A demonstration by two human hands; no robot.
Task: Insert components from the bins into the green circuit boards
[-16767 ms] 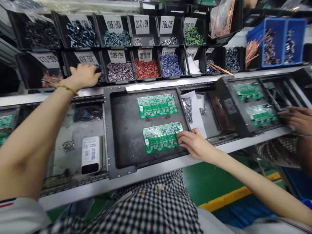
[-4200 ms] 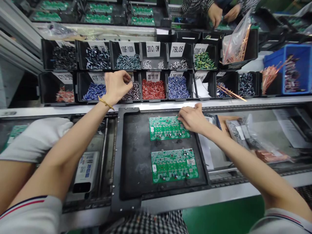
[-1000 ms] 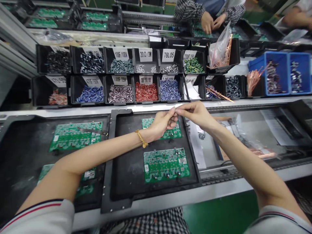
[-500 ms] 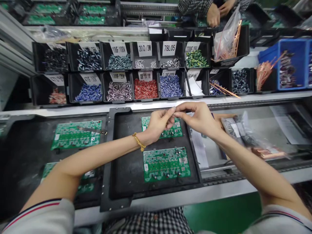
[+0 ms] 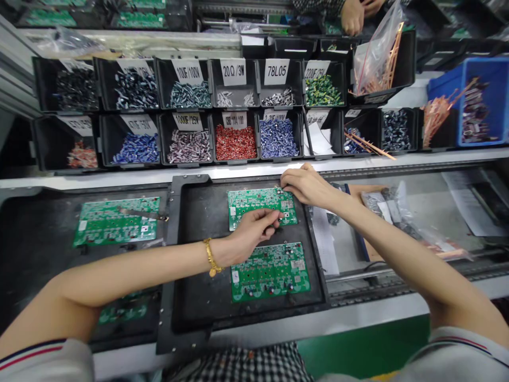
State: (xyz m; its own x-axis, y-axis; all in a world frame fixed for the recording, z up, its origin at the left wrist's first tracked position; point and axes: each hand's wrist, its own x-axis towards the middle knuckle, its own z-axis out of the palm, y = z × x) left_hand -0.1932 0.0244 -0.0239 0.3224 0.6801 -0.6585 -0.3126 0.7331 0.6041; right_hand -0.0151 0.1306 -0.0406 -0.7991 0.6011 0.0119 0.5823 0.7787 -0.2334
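- Your left hand (image 5: 248,233) hovers at the near edge of the upper green board (image 5: 260,207), fingers curled in with tips pinched; can't tell what they hold.
- Your right hand (image 5: 306,184) rests at that board's top right corner, fingertips pressed together on its edge; any part between them is too small to see.
- The board lies in the far half of the black tray (image 5: 199,254), with a second board (image 5: 270,271) nearer you.
- Labelled parts bins (image 5: 234,140) sit behind the tray.
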